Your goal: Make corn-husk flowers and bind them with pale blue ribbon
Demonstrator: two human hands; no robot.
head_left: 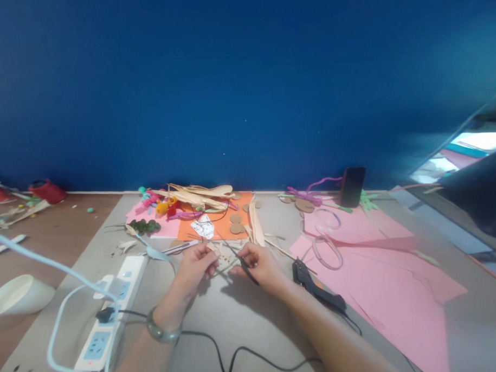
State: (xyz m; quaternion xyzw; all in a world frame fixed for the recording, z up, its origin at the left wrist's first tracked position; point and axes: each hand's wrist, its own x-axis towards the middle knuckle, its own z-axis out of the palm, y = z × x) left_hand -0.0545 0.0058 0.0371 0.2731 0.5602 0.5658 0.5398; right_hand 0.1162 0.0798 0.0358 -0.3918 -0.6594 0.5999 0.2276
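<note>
My right hand point(256, 264) is closed around a slim dark-handled tool point(247, 269), which looks like scissors, its thin blades pointing up and left. Close by on the left, my left hand point(197, 262) is closed in a pinch; what sits between its fingertips is too small to make out. Small pale bits point(225, 257) and a thin greenish stem show between the two hands. Just behind them, an orange sheet point(188, 231) bears brown round discs point(236, 224) and a white patterned scrap point(203, 227). Dried husk strips point(255, 223) lie beyond my right hand.
A white power strip point(127, 271) with cables stands left of my left arm. A black glue gun point(319, 289) rests right of my right arm, beside pink sheets point(398, 300). A phone point(352, 186) leans on the blue wall point(244, 88). A white cup point(24, 296) lies far left.
</note>
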